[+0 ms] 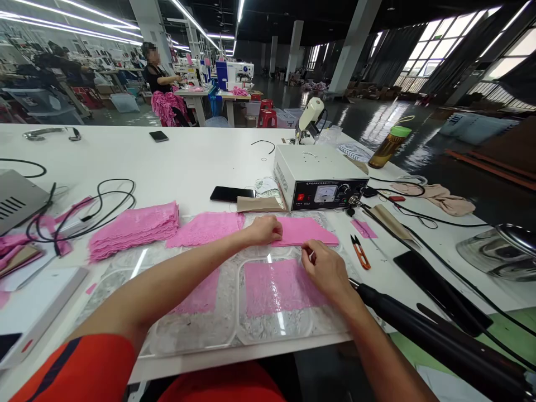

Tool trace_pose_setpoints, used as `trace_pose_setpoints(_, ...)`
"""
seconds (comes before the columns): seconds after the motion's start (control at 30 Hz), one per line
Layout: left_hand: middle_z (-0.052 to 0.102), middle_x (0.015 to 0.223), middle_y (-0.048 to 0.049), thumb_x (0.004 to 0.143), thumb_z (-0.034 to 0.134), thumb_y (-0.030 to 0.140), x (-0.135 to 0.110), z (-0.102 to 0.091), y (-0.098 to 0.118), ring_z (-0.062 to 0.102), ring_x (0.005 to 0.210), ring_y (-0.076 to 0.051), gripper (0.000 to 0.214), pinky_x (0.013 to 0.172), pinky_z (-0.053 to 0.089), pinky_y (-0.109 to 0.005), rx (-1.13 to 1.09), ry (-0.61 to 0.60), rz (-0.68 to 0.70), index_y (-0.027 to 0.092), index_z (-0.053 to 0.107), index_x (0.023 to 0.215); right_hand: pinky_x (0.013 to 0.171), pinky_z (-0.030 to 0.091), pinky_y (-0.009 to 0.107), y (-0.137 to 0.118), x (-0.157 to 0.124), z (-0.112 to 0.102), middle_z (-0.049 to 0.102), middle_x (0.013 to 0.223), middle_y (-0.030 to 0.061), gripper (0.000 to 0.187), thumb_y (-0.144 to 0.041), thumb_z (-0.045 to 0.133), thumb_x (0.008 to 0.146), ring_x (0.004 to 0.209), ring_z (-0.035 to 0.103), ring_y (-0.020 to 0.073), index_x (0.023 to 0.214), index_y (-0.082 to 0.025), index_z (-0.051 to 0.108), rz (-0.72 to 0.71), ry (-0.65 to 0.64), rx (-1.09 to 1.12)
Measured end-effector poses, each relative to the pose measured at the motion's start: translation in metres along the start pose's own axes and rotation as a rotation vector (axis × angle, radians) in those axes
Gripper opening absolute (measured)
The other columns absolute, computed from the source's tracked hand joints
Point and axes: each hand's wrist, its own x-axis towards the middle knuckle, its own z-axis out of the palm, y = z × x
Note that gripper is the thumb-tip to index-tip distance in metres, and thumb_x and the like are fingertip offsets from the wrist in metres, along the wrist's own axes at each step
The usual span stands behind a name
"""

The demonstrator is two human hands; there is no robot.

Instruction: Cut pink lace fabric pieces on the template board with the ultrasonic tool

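1. Worktop (201,151): I take the control box (318,162) as the landmark; it stands toward the far side of this white surface.
2. Clear panel (192,335): lies nearer the wearer than the control box, with a flat pink piece (272,285) showing at it; I cannot tell whether over or under.
3. Lace pile (134,229): well left of the control box, its layers loosely fanned.
4. Pink stack (305,229): just in front of the control box, flat, with a slanted right end.
   - Handling: I judge it light, soft and limp; layers may slide apart or edges snag.
   - Hold: I would pinch a corner or near edge between thumb and forefinger, steadying the opposite end.
5. Hands: the left hand (266,230) is curled at the stack's left end; the right hand (326,265) is bent-fingered at its near edge. I cannot tell whether either grips fabric.
6. Snips (360,254): orange-handled, in front and right of the control box.
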Motion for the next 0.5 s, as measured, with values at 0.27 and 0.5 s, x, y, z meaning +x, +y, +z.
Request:
trace_pose_setpoints(0.27,0.059,0.120,-0.0081,0.094,0.059,0.036,0.002,-0.007,-0.004,0.061,0.103,-0.023,0.034,0.087,0.054,-0.042,-0.101,-0.055,0.009,0.015,0.057,0.120,0.061,0.036,0.028,-0.001,0.005,0.001,0.066,0.082,0.0029,0.015,-0.022,0.048,0.086,0.066,0.055,0.0150,0.085,-0.020,0.063,-0.015,-0.017,-0.076)
trace_pose_setpoints(0.5,0.059,0.120,-0.0080,0.094,0.058,0.036,0.007,-0.017,-0.007,0.061,0.102,-0.023,0.034,0.086,0.054,-0.041,-0.169,0.004,0.067,0.015,0.058,0.120,0.076,0.040,0.033,-0.011,0.017,0.006,0.065,0.102,0.0104,0.019,-0.017,0.052,0.083,0.092,0.057,0.0224,0.097,-0.017,0.065,-0.074,0.051,-0.158)
